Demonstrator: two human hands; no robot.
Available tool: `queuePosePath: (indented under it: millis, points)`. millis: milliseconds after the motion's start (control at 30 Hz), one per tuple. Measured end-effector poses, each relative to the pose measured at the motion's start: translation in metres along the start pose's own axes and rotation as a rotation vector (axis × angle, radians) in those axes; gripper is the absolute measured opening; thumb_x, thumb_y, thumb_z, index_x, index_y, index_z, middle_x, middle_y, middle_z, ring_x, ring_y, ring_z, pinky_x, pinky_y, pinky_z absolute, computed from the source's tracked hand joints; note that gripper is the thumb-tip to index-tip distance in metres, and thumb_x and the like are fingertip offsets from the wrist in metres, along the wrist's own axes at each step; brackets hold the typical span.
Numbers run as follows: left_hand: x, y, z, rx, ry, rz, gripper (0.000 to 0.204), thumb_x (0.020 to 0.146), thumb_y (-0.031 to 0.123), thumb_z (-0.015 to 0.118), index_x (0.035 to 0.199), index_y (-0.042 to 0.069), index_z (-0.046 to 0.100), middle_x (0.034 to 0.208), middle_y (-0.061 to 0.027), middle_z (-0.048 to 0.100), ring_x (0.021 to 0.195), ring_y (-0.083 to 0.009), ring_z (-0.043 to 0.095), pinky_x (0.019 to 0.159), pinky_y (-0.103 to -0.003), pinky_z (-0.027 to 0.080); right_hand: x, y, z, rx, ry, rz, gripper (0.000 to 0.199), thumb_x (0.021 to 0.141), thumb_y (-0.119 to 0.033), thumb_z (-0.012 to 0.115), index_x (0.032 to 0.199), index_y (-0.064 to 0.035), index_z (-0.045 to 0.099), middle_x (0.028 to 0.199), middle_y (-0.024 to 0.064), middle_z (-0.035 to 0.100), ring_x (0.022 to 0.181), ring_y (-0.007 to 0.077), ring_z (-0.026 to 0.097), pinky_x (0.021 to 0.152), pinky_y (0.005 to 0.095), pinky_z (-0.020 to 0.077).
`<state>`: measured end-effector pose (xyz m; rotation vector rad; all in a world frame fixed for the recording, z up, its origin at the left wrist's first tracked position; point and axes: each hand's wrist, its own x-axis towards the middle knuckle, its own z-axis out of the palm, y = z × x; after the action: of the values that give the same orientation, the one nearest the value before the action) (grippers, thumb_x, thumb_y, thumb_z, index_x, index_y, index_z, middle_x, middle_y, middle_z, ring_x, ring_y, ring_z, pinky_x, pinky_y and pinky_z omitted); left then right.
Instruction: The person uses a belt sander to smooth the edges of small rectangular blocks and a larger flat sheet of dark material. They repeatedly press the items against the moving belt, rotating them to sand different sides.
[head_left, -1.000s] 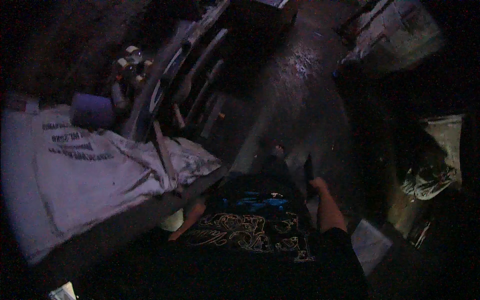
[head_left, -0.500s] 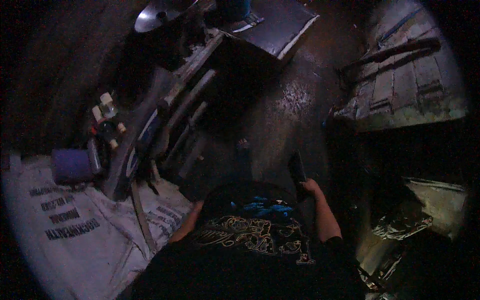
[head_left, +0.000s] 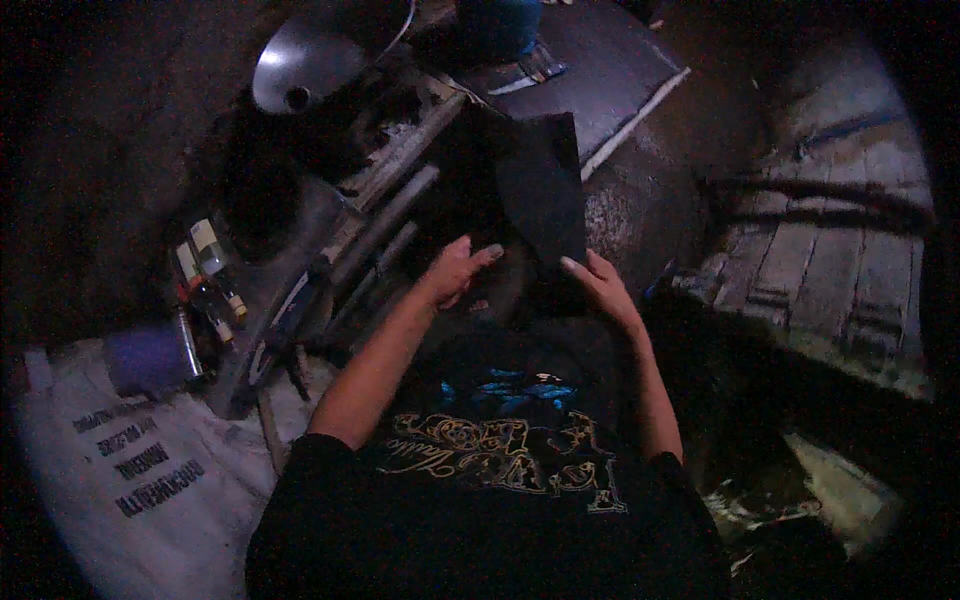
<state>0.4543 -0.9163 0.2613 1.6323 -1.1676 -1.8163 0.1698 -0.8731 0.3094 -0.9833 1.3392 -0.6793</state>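
View: head camera, looking down; the scene is dim and much detail is lost.
Dark sheet [head_left: 538, 190]: a flat, stiff, dark piece with a pointed outline, seen in front of the person at the middle of the picture, above both hands; the material cannot be told.
Left hand [head_left: 455, 270]: raised at the sheet's lower left edge; the fingers are spread apart and lightly curled, fingertips towards the sheet; whether the sheet is touched cannot be told.
Right hand [head_left: 600, 283]: placed at the sheet's lower right edge; the fingers are extended and held close together, with the fingertips at or under the sheet's edge; a firm clamp is not shown.
Black shirt [head_left: 500, 480]: worn by the person, with a gold and blue print on the front; it fills the lower middle.
Metal bowl [head_left: 325, 50]: shiny, tilted, found at the upper left.
Blue container [head_left: 500, 25]: set at the top edge, just right of the bowl.
Dark board [head_left: 610, 70]: a flat panel with a pale edge, lying beyond the sheet at the upper right.
Long bars [head_left: 385, 225]: several lying side by side, left of the left hand.
Small bottles [head_left: 208, 270]: grouped at the left.
White sack [head_left: 120, 480]: printed, spread at the lower left.
Wooden planks [head_left: 830, 260]: weathered, lying at the right.
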Motion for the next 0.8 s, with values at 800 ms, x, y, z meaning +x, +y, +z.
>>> queuePosePath:
  millis: [800]
  points:
    - [0.055,0.066,0.042,-1.199,0.432,0.279,0.036,0.091,0.015,0.07,0.124,0.004,0.062,0.123,-0.006,0.065,0.115,-0.0209,0.06,0.102,-0.037,0.046,0.216,-0.139,0.003,-0.76,-0.71,-0.296,0.085,0.086,-0.043,0.073,0.142,0.0062,0.033,0.113,0.0259,0.066,0.103,0.0368,0.066,0.089,0.0407,0.0511]
